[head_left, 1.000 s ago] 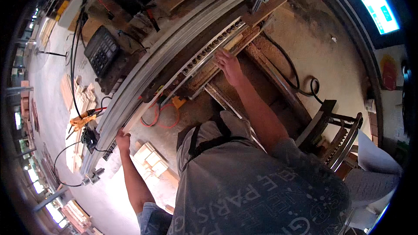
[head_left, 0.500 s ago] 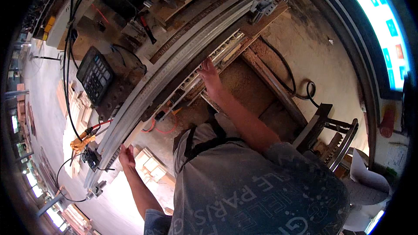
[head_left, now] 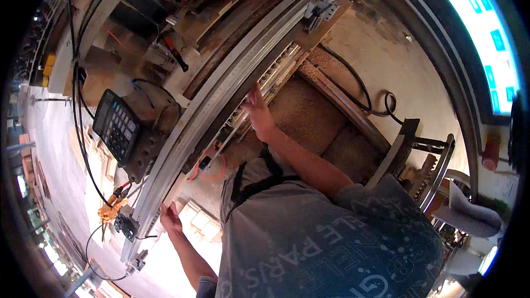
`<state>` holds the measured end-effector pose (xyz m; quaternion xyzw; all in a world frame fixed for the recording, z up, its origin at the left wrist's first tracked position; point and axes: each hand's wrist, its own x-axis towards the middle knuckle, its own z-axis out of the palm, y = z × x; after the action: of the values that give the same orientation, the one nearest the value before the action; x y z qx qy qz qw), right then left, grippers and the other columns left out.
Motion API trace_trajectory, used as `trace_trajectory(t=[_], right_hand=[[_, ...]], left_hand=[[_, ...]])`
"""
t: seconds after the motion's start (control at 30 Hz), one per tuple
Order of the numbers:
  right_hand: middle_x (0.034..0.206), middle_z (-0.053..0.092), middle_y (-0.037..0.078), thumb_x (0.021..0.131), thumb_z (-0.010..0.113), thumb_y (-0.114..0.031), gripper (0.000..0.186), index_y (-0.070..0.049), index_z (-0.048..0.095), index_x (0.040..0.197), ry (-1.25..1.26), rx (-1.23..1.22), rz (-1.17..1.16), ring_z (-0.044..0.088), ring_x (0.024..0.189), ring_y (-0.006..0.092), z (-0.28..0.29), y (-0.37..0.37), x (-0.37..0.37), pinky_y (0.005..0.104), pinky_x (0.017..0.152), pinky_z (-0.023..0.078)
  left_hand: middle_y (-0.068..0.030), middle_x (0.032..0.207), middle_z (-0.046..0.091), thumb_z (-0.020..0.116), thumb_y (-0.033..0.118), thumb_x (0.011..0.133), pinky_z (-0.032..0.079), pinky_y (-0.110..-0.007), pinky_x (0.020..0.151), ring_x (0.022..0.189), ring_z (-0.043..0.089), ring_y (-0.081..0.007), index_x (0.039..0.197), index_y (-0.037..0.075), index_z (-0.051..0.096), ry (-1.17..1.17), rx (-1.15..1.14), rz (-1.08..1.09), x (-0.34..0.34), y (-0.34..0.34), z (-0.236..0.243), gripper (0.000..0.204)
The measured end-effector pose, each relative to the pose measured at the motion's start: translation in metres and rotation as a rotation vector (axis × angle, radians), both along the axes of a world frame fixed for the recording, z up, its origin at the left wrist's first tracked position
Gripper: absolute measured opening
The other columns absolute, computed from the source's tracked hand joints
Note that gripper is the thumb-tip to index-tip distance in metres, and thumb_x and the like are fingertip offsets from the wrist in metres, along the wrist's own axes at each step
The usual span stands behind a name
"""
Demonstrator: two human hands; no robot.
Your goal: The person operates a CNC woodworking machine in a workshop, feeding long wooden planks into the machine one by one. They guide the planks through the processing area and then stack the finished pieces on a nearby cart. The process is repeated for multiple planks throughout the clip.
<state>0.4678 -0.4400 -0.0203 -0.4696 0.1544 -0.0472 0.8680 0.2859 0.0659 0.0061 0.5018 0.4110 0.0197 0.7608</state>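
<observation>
Right hand (head_left: 257, 111), fingers slightly parted, is beside the row of rollers (head_left: 280, 68); left hand (head_left: 171, 218), fingers curled, is at the lower end of the pale wooden board (head_left: 177, 189). Whether either grips, I cannot tell. The board lies alongside the long grey rail (head_left: 245, 55).

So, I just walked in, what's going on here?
A person is at a long metal rail. Their left hand is near its lower-left end; their right hand is farther up, along its near side. Whether either grips anything is hard to tell. A dark keypad sits across the rail, and a lit screen is at upper right.
</observation>
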Motion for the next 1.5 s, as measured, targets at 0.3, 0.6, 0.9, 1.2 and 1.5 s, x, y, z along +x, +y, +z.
trace_trajectory(t=[0.3, 0.6, 0.9, 1.2, 1.5], right_hand=[[0.165, -0.001, 0.008, 0.084, 0.050, 0.014, 0.095, -0.013, -0.005, 0.157, -0.025, 0.077, -0.034, 0.005, 0.151, 0.0223, -0.002, 0.001, 0.002, 0.0317, 0.109, 0.031], [0.151, 0.039, 0.011, 0.098, 0.049, -0.010, 0.056, -0.008, 0.030, 0.151, 0.197, 0.205, 0.009, 0.041, 0.137, 0.0246, -0.025, -0.037, 0.013, 0.0371, 0.107, 0.039], [0.104, 0.061, 0.006, 0.104, 0.035, -0.044, 0.046, -0.006, 0.057, 0.118, 0.451, 0.595, -0.248, 0.058, 0.092, 0.0232, 0.027, -0.025, 0.002, 0.0451, 0.088, 0.050], [0.077, 0.060, 0.001, 0.096, 0.046, -0.031, 0.028, -0.008, 0.062, 0.101, 0.084, 0.994, 0.016, 0.056, 0.062, 0.0203, 0.014, 0.000, -0.046, 0.0343, 0.065, 0.051], [0.094, 0.062, 0.011, 0.105, 0.034, -0.032, 0.037, -0.003, 0.053, 0.118, 0.150, 0.557, -0.290, 0.058, 0.081, 0.0233, 0.003, -0.023, -0.011, 0.0390, 0.080, 0.050]], left_hand=[[-0.0122, 0.113, 0.064, 0.058, 0.019, 0.099, 0.058, -0.031, 0.090, 0.100, 0.065, -0.0202, 0.119, -0.003, 0.054, -0.074, -0.047, 0.025, -0.006, -0.002, -0.003, 0.030], [-0.0117, 0.105, 0.068, 0.064, 0.023, 0.095, 0.060, -0.031, 0.082, 0.091, 0.068, -0.0192, 0.108, -0.001, 0.061, -0.105, -0.183, 0.131, -0.009, -0.009, -0.003, 0.028], [-0.0177, 0.122, 0.059, 0.061, 0.007, 0.095, 0.052, -0.033, 0.100, 0.112, 0.060, -0.0242, 0.133, -0.004, 0.047, -0.278, -0.135, -0.074, -0.103, -0.024, 0.050, 0.043], [-0.0128, 0.116, 0.060, 0.061, 0.011, 0.095, 0.052, -0.038, 0.100, 0.107, 0.061, -0.0251, 0.119, -0.004, 0.054, -0.121, -0.331, -0.020, -0.176, -0.002, 0.042, 0.030], [-0.0092, 0.106, 0.061, 0.065, 0.010, 0.093, 0.052, -0.033, 0.089, 0.097, 0.061, -0.0196, 0.115, -0.001, 0.056, -0.234, -0.259, 0.081, -0.142, -0.003, 0.005, 0.026]])
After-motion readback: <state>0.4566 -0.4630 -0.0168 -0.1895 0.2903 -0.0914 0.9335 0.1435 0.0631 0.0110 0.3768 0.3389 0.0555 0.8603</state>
